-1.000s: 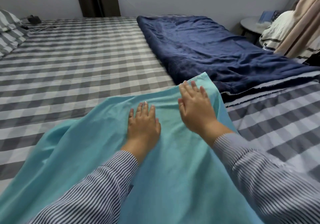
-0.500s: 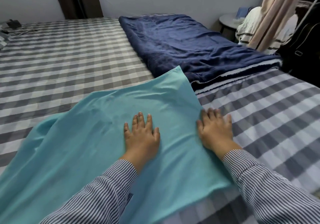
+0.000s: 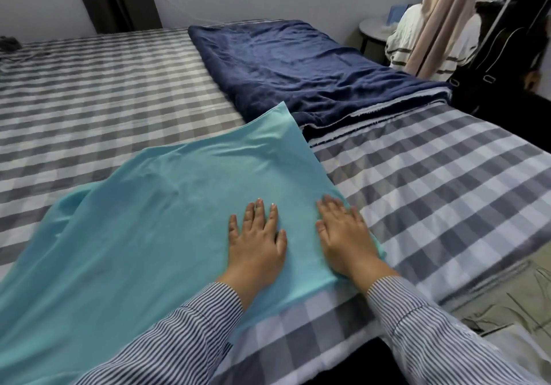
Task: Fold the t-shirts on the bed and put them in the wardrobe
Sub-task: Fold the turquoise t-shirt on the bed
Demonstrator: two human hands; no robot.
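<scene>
1. Turquoise t-shirt (image 3: 155, 220): lying spread across the checked bed (image 3: 104, 86), its far corner reaching the folded navy blanket (image 3: 298, 65).
2. Left hand (image 3: 256, 241): pressing palm-down on the t-shirt, fingers straight and slightly apart, gripping nothing.
3. Right hand (image 3: 346, 235): lying flat on the t-shirt's right edge, fingers straight and close together.
4. Striped sleeves (image 3: 185, 343): covering both forearms.
5. Beige garment (image 3: 441, 17): hanging beyond the bed's right side.
</scene>
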